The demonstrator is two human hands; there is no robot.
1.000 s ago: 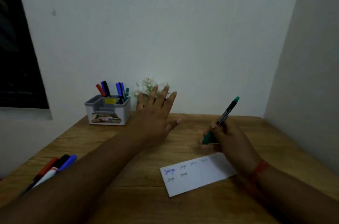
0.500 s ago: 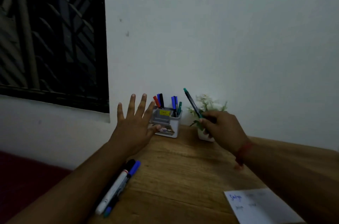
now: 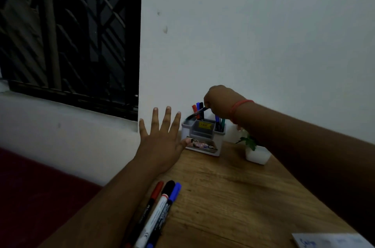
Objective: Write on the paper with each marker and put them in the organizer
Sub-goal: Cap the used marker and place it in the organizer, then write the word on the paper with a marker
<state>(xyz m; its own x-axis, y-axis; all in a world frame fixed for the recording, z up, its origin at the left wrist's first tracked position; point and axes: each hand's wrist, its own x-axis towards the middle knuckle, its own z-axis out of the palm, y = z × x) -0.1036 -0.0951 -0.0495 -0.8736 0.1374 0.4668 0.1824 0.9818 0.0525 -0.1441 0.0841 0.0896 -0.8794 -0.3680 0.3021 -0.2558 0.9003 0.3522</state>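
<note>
A grey and white organizer (image 3: 203, 141) stands at the table's far edge against the wall, with several markers upright in it. Above it my right hand (image 3: 220, 103) pinches a green marker (image 3: 196, 114), which slants down to the left over the organizer's left compartment. My left hand (image 3: 162, 136) hovers spread, fingers straight, just left of the organizer, thumb close to its front wall. A red marker (image 3: 155, 193), a black-capped white marker (image 3: 160, 207) and a blue marker (image 3: 172, 195) lie side by side near the table's left edge. The paper (image 3: 332, 241) shows only a corner at bottom right.
A small white pot with a green plant (image 3: 256, 153) stands right of the organizer, under my right forearm. The wooden table (image 3: 233, 197) ends at the left by a dark red surface. A dark barred window fills the upper left wall.
My right hand has carried the green marker from the paper up and over the organizer, tipping it downward. The view swung left, so the paper slid to the bottom right corner.
</note>
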